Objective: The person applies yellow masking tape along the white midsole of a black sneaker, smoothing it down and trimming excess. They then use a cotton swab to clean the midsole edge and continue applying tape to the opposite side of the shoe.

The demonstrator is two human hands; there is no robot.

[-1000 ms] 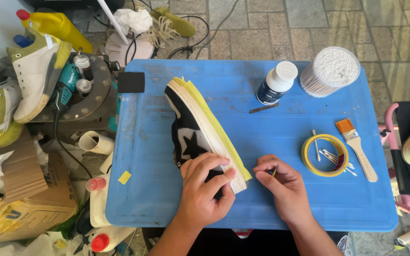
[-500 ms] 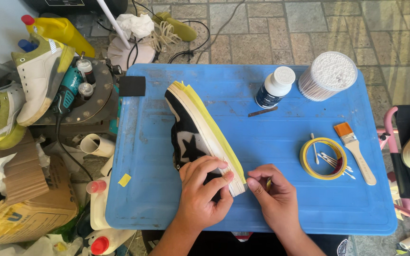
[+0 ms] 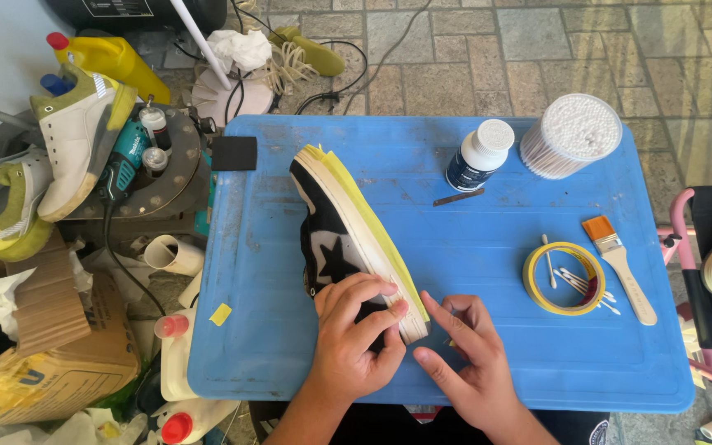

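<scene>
- Since the earlier frames, the right hand (image 3: 465,356) has shifted in toward the heel of the black sneaker (image 3: 335,235), its fingers now spread and pressing at the yellow tape (image 3: 372,224) along the sole, where a moment ago it sat a little apart with fingers pinched together.
- Left hand (image 3: 354,338) stays clamped over the heel end of the sneaker, fingers wrapped across the black upper and the white sole edge.
- The sneaker lies on its side near the middle of the blue table (image 3: 488,247), toe pointing toward the far left corner, heel toward the near edge; the yellow tape stands up along its white sole.
- Whether the right hand pinches the tape or only presses on it cannot be told; its fingers are open, not clenched.
- Toward the right edge lies a roll of yellow tape (image 3: 564,278) with cotton swabs (image 3: 580,284) inside it, and just beside it a brush (image 3: 618,268) with orange bristles.
- Near the far edge stand a dark bottle with a white cap (image 3: 478,156) and a round tub of cotton swabs (image 3: 571,134); a small dark stick (image 3: 458,197) lies just in front of the bottle.
- At the far left corner sits a black sponge block (image 3: 234,153).
</scene>
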